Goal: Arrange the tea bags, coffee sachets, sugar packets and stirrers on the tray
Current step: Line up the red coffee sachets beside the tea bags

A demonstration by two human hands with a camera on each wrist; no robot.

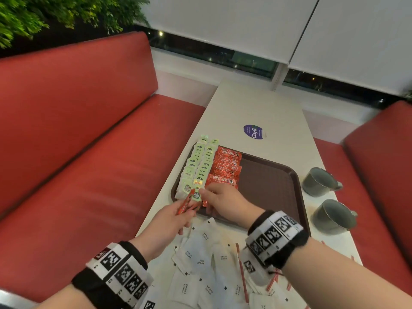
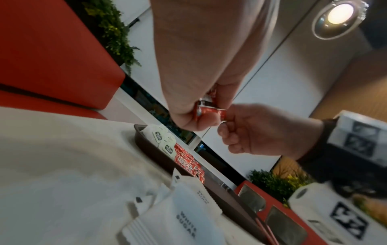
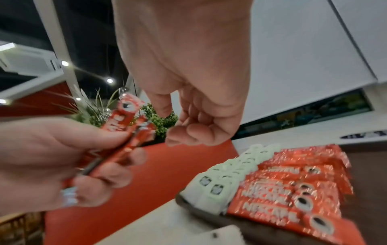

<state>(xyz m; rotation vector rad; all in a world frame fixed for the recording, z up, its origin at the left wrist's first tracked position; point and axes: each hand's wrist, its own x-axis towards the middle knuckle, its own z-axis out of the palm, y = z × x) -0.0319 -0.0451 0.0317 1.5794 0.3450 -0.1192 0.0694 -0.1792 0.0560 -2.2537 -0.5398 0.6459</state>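
A brown tray (image 1: 267,186) is set on a white table (image 1: 256,103), just ahead of both hands. Its left part is filled: two overlapping rows of green-tagged tea bags (image 1: 196,166) run away from the person along the left rim, with a row of red coffee sachets (image 1: 227,166) just to their right. The sachets lie crosswise, long axis left to right. The right part of the tray is bare.

White sugar packets (image 1: 200,259) are heaped on the table on the near side of the tray, under the wrists, with red-striped stirrers (image 1: 242,270) among them; neither has been placed yet.

A few loose coffee sachets (image 3: 125,132) are gripped in the left hand (image 1: 165,224), fingers curled round them, long axis pointing up and forward toward the tray's near-left corner. The right hand (image 1: 225,201) is over the tray's near edge, beside the nearest laid sachet, thumb and fingers loosely curled next to the ends of the held sachets. Whether one is already pinched cannot be told; the wrist views disagree and are blurred.

The likely next move is one sachet passed across to the right hand, which is nearer the row, and turned crosswise.

Writing read: "NESCAFE" on the sachets, "WHITE SUGAR" on the packets, "ClayG" on a blue sticker (image 1: 254,132) on the table. The tea tag print is too small.
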